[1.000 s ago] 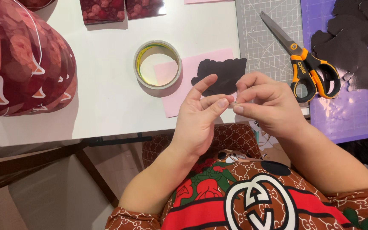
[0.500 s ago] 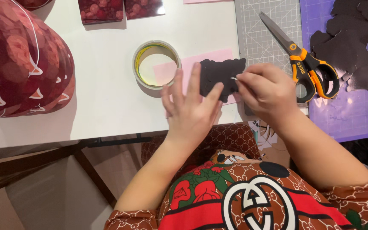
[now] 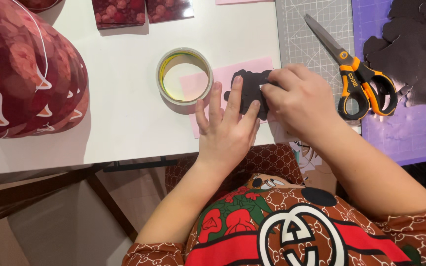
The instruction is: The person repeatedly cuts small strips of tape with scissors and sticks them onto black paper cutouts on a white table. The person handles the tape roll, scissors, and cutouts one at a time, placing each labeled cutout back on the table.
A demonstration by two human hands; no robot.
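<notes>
A dark scalloped paper cutout (image 3: pixel 250 86) lies on a pink paper sheet (image 3: pixel 230 74) near the white table's front edge. My left hand (image 3: pixel 225 129) rests flat, fingers spread, with its fingertips pressing on the cutout's left part. My right hand (image 3: pixel 299 98) is curled over the cutout's right side, fingertips pinching at its top edge. A roll of clear tape (image 3: pixel 184 75) lies flat just left of the pink sheet, a finger's width from my left hand.
Orange-and-black scissors (image 3: pixel 358 76) lie shut on a grey cutting mat (image 3: pixel 311 29) right of my hands. More dark cutouts (image 3: pixel 410 49) sit on a purple mat (image 3: pixel 410 133). A red patterned paper lantern (image 3: pixel 23 74) fills the left. Patterned paper squares (image 3: pixel 141 10) lie at the back.
Both hands moved forward from above my lap onto the table. The left hand opened flat onto the dark cutout, and the right hand came down over its right side.
</notes>
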